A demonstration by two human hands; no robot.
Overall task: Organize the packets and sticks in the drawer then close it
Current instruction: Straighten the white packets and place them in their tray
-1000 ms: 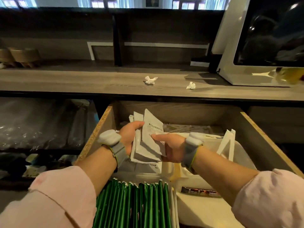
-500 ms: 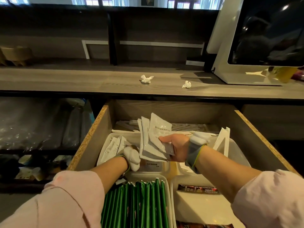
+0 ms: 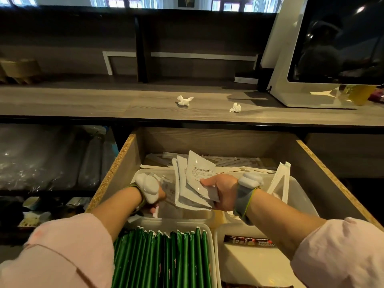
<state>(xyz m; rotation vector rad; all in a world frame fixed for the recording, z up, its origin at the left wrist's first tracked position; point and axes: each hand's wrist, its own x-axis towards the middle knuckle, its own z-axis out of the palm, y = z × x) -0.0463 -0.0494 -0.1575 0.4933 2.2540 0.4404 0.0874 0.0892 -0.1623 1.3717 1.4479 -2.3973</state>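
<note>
Head, packets [image 3: 199, 169] pinched between right fingers [image 3: 212, 181]

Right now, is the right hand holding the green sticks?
No, the right hand grips a fan of white packets; the green sticks lie in the near tray.

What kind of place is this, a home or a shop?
Probably a café or shop service counter. A white till-style screen stands on the counter, the drawer below is stocked with many green sticks, and the right hand grips a stack of identical white packets.
</note>
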